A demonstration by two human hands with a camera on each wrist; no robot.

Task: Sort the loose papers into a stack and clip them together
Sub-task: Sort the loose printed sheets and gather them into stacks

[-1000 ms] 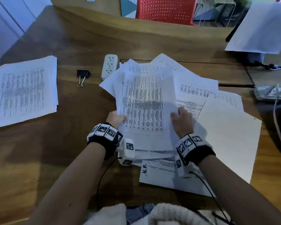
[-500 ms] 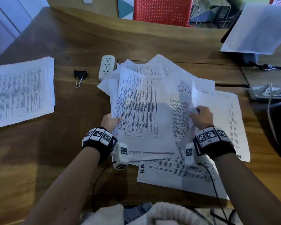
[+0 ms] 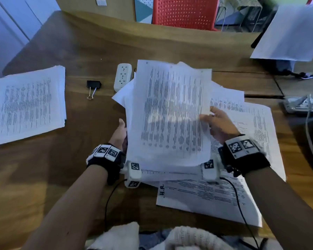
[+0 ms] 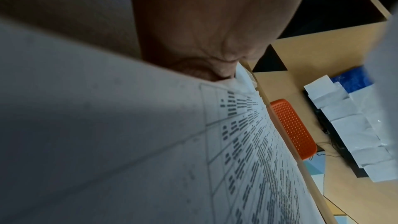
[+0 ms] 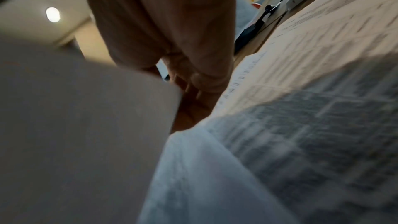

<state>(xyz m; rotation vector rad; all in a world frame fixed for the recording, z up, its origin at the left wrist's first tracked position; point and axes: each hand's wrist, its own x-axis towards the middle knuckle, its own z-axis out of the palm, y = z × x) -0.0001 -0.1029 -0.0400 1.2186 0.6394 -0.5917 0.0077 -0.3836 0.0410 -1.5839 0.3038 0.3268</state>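
My left hand [image 3: 120, 134] grips the left edge of a gathered bundle of printed papers [image 3: 132, 105], thumb on the side and fingers hidden beneath. My right hand [image 3: 217, 123] pinches the right edge of a printed sheet [image 3: 170, 112] that lies over the top of that bundle, raised a little above the table. More loose papers [image 3: 255, 121] lie spread on the table to the right and in front [image 3: 206, 197]. A black binder clip [image 3: 93, 86] sits on the table left of the bundle. In the left wrist view my palm [image 4: 215, 23] presses against the paper [image 4: 129, 142].
A separate neat stack of printed pages [image 3: 27, 103] lies at the far left. A white power strip [image 3: 122, 76] sits behind the bundle, another [image 3: 304, 103] with a cable at the right edge. A red chair [image 3: 184, 11] stands beyond the wooden table [image 3: 43, 177].
My right hand lifted a sheet from the loose pile on the right and swung it left over the bundle in my left hand. The left hand stayed on the bundle's left edge.
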